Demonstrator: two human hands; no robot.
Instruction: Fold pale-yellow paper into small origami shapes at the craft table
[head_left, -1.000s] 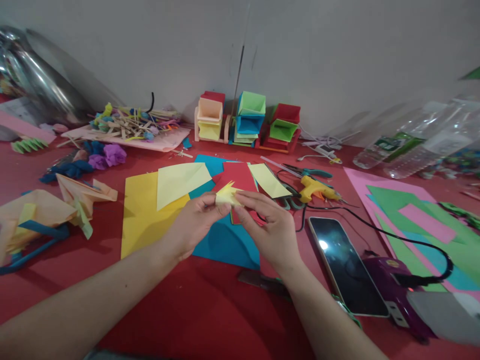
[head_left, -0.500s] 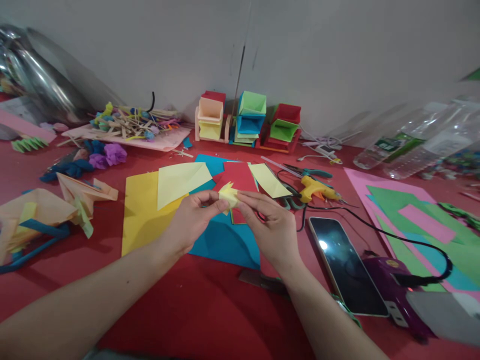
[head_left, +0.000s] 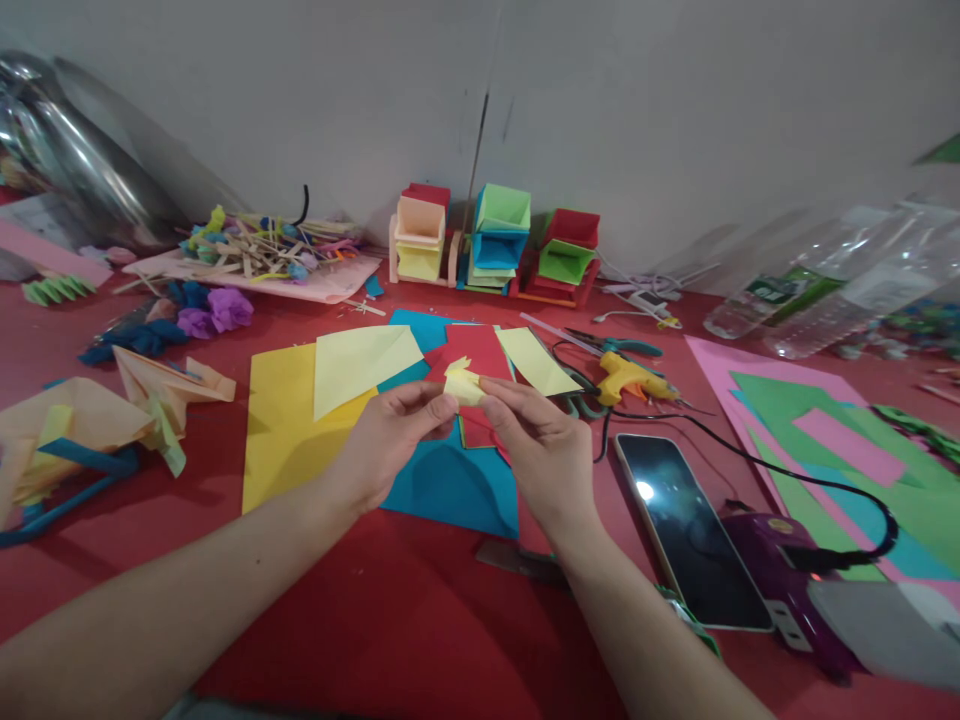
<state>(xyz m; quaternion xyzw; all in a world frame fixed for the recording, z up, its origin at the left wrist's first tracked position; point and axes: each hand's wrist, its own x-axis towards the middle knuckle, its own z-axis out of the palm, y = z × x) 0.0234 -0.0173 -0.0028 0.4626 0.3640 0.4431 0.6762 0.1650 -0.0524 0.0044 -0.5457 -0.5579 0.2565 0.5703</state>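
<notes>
A small folded piece of pale yellow paper (head_left: 464, 385) is pinched between my two hands, above the stacked sheets. My left hand (head_left: 394, 432) grips its left side with thumb and fingers. On the right side, my right hand (head_left: 541, 445) holds it the same way. Beneath lie a red paper (head_left: 472, 345), a blue sheet (head_left: 450, 490) and a yellow sheet (head_left: 281, 430). One pale yellow sheet (head_left: 364, 360) rests on the yellow one, and another pale yellow piece (head_left: 536, 360) lies beyond my right hand.
Right of my hands are a yellow glue gun (head_left: 634, 380), pliers (head_left: 622, 343), a phone (head_left: 690, 530) and a purple power strip (head_left: 780, 580). Folded paper boxes (head_left: 499, 235) stand by the wall. Folded paper models (head_left: 75, 430) sit left; plastic bottles (head_left: 806, 285) lie far right.
The folded yellow paper has tilted and shifted slightly right between my fingers, and its pointed tips show differently. Both hands keep nearly the same place and grip.
</notes>
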